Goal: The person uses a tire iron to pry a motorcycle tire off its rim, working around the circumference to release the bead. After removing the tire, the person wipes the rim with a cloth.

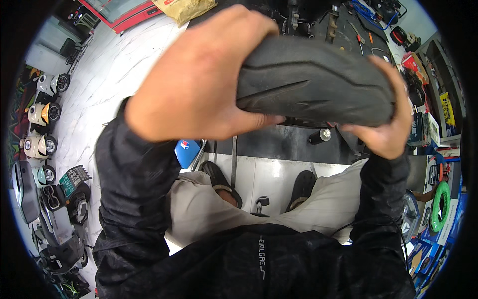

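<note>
A black rubber tire (313, 82) with grooved tread is raised between my two hands, over the dark workbench (254, 144). My left hand (199, 79) wraps round its left end, the thumb pressed along the lower edge; this hand is slightly blurred. Round the right end, my right hand (391, 119) closes with its thumb underneath and fingers over the side. The tread faces me, so whether a wheel rim sits inside is hidden. Below the tire, a small dark bottle (320, 136) with a pale top lies on the bench.
Tools, including red-handled pliers (356, 34), and a blue cable (366, 15) lie at the bench's far right. A yellow bag (184, 9) is at the far edge. Scooters (42, 114) line the left side. Shelves with boxes and a green ring (440, 207) stand right.
</note>
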Demonstrator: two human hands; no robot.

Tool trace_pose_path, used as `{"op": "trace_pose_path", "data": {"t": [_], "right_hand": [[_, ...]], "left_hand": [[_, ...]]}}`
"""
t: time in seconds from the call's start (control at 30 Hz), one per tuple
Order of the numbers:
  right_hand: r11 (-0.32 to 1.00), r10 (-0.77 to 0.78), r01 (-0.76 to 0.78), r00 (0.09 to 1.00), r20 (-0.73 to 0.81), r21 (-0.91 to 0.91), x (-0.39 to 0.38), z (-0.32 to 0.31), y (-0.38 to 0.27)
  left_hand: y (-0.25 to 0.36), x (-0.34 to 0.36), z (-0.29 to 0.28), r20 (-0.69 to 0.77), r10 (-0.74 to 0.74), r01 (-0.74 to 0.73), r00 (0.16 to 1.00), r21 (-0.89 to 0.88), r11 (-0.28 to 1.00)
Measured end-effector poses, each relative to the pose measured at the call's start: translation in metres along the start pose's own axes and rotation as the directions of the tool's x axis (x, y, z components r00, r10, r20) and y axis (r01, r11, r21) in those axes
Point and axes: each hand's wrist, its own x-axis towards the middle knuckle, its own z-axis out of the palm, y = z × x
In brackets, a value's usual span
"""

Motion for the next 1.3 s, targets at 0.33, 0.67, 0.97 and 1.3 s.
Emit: {"op": "trace_pose_path", "data": {"t": [0.33, 0.67, 0.97, 1.3], "right_hand": [[0.952, 0.274, -0.307, 0.853, 0.443, 0.003, -0.119, 0.160, 0.111], [0.536, 0.546, -0.837, 0.442, 0.711, 0.108, -0.099, 0.147, 0.139], [0.898, 0.440, -0.342, 0.658, 0.612, -0.279, -0.093, 0.161, 0.118], [0.961, 0.235, -0.252, 0.961, 0.144, 0.112, -0.021, 0.009, 0.032]], "left_hand": [[-0.088, -0.113, 0.202, 0.327, -0.342, 0.421, 0.881, -0.210, 0.883], [-0.114, -0.175, 0.217, 0.668, -0.559, 0.847, 0.492, -0.216, 0.487], [-0.098, -0.143, 0.208, 0.612, -0.667, 0.771, 0.426, 0.140, 0.621], [0.019, 0.008, 0.012, -0.035, -0.259, 0.260, 0.965, 0.186, 0.947]]}}
